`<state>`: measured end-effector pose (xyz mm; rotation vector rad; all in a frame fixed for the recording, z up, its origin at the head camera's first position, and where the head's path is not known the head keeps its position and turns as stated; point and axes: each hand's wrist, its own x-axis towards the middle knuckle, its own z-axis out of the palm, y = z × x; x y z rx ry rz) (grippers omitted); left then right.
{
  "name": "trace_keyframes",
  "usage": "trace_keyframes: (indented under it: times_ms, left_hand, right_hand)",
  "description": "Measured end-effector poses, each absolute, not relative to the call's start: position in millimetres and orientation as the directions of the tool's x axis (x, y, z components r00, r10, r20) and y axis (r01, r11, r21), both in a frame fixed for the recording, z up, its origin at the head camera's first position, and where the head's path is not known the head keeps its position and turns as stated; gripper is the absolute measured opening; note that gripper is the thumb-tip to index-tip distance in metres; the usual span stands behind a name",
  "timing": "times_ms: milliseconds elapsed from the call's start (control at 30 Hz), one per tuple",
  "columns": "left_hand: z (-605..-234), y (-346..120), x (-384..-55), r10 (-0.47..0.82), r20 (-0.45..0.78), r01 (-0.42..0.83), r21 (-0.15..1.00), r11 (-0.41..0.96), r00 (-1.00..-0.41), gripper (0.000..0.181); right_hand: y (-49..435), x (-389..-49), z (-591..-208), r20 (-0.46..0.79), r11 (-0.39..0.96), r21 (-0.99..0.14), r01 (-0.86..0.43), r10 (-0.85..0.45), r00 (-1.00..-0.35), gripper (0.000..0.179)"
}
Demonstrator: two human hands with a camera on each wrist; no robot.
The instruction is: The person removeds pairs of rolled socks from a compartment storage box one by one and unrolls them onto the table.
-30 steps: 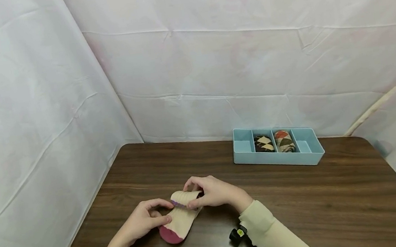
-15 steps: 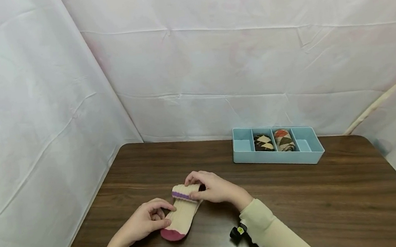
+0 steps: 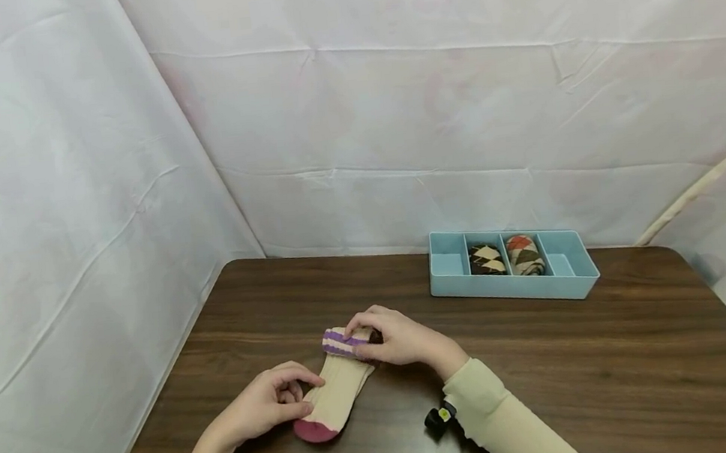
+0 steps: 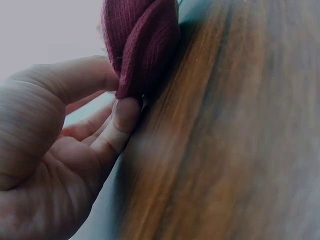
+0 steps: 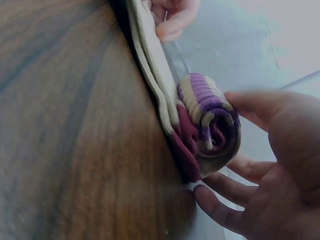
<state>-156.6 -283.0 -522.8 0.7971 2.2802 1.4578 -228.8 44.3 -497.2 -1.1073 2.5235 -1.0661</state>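
Observation:
A pair of cream socks (image 3: 337, 392) with maroon toes lies on the wooden table, partly rolled up. The rolled end (image 5: 202, 95) shows purple and white stripes, with maroon layers inside. My right hand (image 3: 400, 339) holds this roll, thumb on one side and fingers curled on the other. At the toe end, my left hand (image 3: 262, 405) has its thumb and index finger at the socks' left edge. The left wrist view shows the maroon toe (image 4: 150, 45) against that thumb and finger. Its other fingers are curled in under the palm.
Toward the back right of the table (image 3: 590, 357) stands a light blue divided box (image 3: 507, 290). Its two middle compartments hold a dark argyle rolled sock (image 3: 486, 260) and a red, green and beige one (image 3: 524, 256). White cloth walls rise behind and at the sides.
My right hand and the roll have moved away from the toes, up and slightly right. More flat cream fabric and a second purple stripe now show. My left hand has stayed nearly still.

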Motion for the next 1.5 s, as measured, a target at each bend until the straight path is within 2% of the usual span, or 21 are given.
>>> trace_keyframes:
  times_ms: [100,200,467,667,933,1033,1233,1500]
  left_hand:
    - [-520.9,-284.6,-155.9,0.630,0.033,0.299,0.899,0.320,-0.776,0.036]
    - [-518.9,-285.9,-155.1,0.656,0.039,0.318,0.896,0.312,-0.754,0.042]
    - [-517.9,-286.1,-155.2,0.689,0.052,0.364,0.877,0.315,-0.723,0.047]
    - [-519.1,-284.2,-155.9,0.665,0.043,0.344,0.879,0.329,-0.746,0.047]
    - [-522.8,-282.0,-156.9,0.621,0.053,0.350,0.861,0.368,-0.782,0.044]
    - [-523.5,-282.5,-156.9,0.620,0.039,0.335,0.867,0.369,-0.783,0.045]
    - [-522.3,-282.9,-156.1,0.621,0.015,0.310,0.875,0.371,-0.784,0.045]
    - [-520.8,-282.7,-155.7,0.627,-0.004,0.296,0.879,0.373,-0.779,0.043]
  right_hand:
    - [45.4,-230.9,-497.3,0.081,0.466,-0.692,-0.550,-0.708,-0.702,0.043]
    - [45.5,-232.7,-498.2,0.064,0.473,-0.706,-0.528,-0.699,-0.712,0.052]
    - [49.1,-240.2,-506.2,0.112,0.475,-0.709,-0.521,-0.654,-0.748,0.039]
    - [51.5,-247.4,-512.0,0.183,0.440,-0.721,-0.536,-0.625,-0.759,0.033]
    - [53.3,-251.4,-519.2,0.197,0.444,-0.704,-0.554,-0.628,-0.753,0.016]
    - [55.0,-252.1,-520.1,0.189,0.446,-0.712,-0.543,-0.623,-0.759,0.021]
    - [57.0,-254.9,-522.1,0.155,0.454,-0.733,-0.507,-0.615,-0.774,0.046]
    - [57.7,-256.8,-524.0,0.170,0.458,-0.722,-0.518,-0.608,-0.775,0.042]
